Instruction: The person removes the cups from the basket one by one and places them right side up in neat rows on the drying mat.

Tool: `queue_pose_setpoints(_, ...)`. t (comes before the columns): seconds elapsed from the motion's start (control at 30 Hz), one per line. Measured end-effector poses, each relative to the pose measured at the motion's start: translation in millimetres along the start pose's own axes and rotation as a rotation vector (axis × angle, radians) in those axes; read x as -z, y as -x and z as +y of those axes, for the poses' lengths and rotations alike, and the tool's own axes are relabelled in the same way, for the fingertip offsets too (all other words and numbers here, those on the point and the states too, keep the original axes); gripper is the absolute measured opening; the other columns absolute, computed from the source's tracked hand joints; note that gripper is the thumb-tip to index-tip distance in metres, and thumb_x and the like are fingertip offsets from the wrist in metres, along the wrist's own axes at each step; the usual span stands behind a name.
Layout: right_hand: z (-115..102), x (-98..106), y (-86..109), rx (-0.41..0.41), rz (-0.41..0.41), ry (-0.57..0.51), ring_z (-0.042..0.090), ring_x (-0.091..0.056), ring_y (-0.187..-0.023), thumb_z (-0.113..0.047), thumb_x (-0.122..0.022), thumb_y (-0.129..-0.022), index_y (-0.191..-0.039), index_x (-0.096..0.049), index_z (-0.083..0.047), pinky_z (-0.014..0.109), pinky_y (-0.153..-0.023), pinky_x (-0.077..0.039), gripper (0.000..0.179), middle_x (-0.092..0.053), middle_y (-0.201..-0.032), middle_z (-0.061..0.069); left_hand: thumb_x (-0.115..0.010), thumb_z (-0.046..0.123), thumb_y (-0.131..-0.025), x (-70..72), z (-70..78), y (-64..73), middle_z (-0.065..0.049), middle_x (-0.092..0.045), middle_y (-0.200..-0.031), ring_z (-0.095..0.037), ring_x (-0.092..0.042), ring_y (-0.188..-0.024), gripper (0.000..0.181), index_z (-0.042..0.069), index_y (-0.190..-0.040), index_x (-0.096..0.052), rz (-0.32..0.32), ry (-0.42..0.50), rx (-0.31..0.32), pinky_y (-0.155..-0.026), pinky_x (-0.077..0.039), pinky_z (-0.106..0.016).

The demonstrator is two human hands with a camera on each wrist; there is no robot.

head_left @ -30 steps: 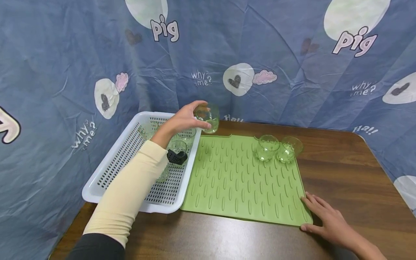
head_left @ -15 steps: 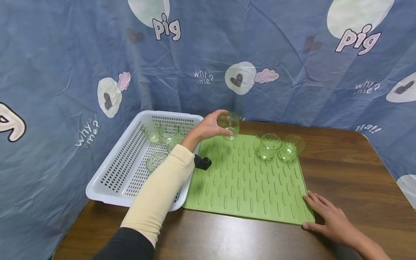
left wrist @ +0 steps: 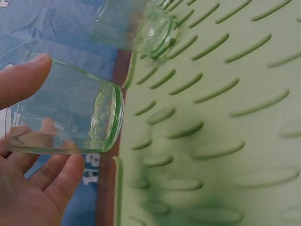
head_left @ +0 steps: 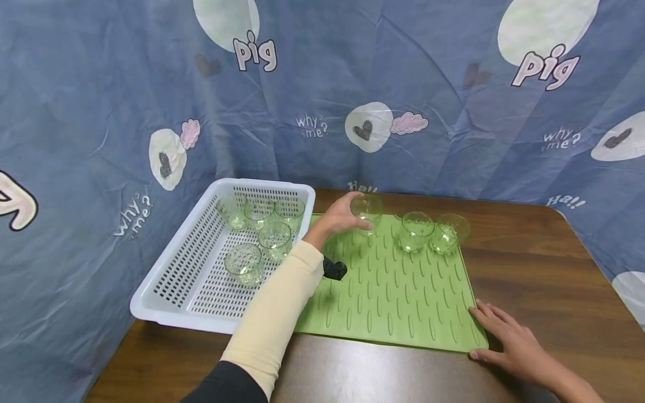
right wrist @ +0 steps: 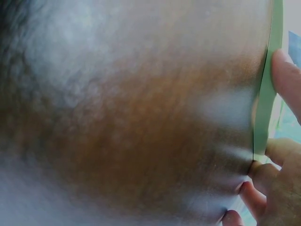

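Observation:
My left hand (head_left: 339, 217) grips a clear, green-tinted drinking glass (head_left: 368, 214) over the back part of the green ridged mat (head_left: 393, 308). In the left wrist view, thumb and fingers lie on opposite sides of the glass (left wrist: 70, 106), and its base looks a little off the mat. Two similar glasses, one (head_left: 415, 232) beside the other (head_left: 450, 235), stand upright at the mat's back right corner. My right hand (head_left: 516, 342) rests at the front right corner of the mat, fingers loosely spread and touching its edge; the right wrist view shows the fingertips (right wrist: 282, 63) there.
A white perforated plastic basket (head_left: 191, 322) stands left of the mat with several more glasses, among them one in front (head_left: 244, 266). Everything is on a brown wooden table (head_left: 544, 268). A blue printed cloth (head_left: 428, 73) hangs close behind.
My left hand has carried the glass from above the basket's back right corner rightward and down over the mat. The right hand has stayed at the mat's corner.

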State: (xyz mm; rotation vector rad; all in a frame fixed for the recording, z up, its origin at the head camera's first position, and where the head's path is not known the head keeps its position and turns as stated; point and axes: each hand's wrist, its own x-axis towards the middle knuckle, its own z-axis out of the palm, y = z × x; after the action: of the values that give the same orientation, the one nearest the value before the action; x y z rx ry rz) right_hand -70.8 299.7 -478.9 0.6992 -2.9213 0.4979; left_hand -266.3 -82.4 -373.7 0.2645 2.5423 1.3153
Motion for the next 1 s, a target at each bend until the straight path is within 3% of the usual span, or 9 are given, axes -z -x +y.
queue_pose_setpoints(0.1, 0, 1, -0.6, -0.013, -0.005, -0.005, -0.005, -0.013, -0.147, -0.042, -0.083, -0.073, -0.144, -0.051, -0.012, 0.072, -0.079, -0.045, 0.084, -0.050, -0.148, 0.021, -0.084, 0.019, -0.077, -9.3, 0.0, -2.2, -0.013, -0.043, -0.154, -0.034, -0.042, -0.142, 0.091, 0.017, -0.153, -0.034, 0.020, 0.017, -0.015, -0.117, -0.038, -0.050)
queue_pose_setpoints(0.3, -1, 3, -1.9, -0.020, -0.006, -0.008, -0.024, 0.001, -0.136, -0.044, -0.083, -0.074, -0.144, -0.051, -0.011, 0.070, -0.079, -0.045, 0.084, -0.050, -0.148, 0.021, -0.083, 0.018, -0.078, -30.2, 0.0, -2.2, -0.012, -0.041, -0.156, -0.034, -0.042, -0.142, 0.093, 0.017, -0.155, -0.030, 0.012, 0.085, 0.015, -0.118, -0.037, -0.049)
queue_pose_setpoints(0.47, -2, 3, -1.2, -0.044, -0.031, -0.016, -0.006, -0.013, -0.146, -0.045, -0.081, -0.076, -0.146, -0.048, -0.013, 0.072, -0.082, -0.043, 0.084, -0.047, -0.151, 0.020, -0.083, 0.016, -0.078, -41.0, -3.9, -1.1, -0.011, -0.042, -0.156, -0.035, -0.043, -0.141, 0.093, 0.016, -0.155, -0.031, 0.030, 0.118, -0.001, -0.117, -0.037, -0.051)
queue_pose_setpoints(0.57, -2, 3, -0.2, -0.044, -0.028, -0.011, -0.005, -0.014, -0.147, -0.045, -0.081, -0.075, -0.146, -0.049, -0.013, 0.072, -0.082, -0.043, 0.085, -0.047, -0.151, 0.020, -0.083, 0.013, -0.077, -45.0, -7.1, -0.8, -0.009, -0.045, -0.153, -0.034, -0.047, -0.137, 0.090, 0.017, -0.153, -0.034, 0.039, 0.139, -0.023, -0.116, -0.039, -0.050)
queue_pose_setpoints(0.8, -3, 1, 1.7, -0.028, -0.006, -0.008, -0.026, 0.005, -0.133, -0.044, -0.083, -0.073, -0.145, -0.050, -0.014, 0.071, -0.080, -0.045, 0.085, -0.048, -0.150, 0.018, -0.082, 0.010, -0.077, -51.9, -12.3, -0.7, -0.007, -0.048, -0.152, -0.032, -0.047, -0.137, 0.087, 0.019, -0.152, -0.037, 0.031, 0.206, -0.058, -0.115, -0.040, -0.050)
queue_pose_setpoints(1.0, -3, 2, 0.1, -0.022, -0.005, -0.011, -0.023, 0.002, -0.137, -0.043, -0.082, -0.074, -0.146, -0.049, -0.014, 0.071, -0.080, -0.044, 0.085, -0.048, -0.150, 0.020, -0.082, 0.009, -0.077, -56.5, -16.6, -3.8, -0.006, -0.047, -0.152, -0.031, -0.047, -0.137, 0.089, 0.016, -0.153, -0.035, 0.033, 0.230, -0.059, -0.115, -0.040, -0.049)
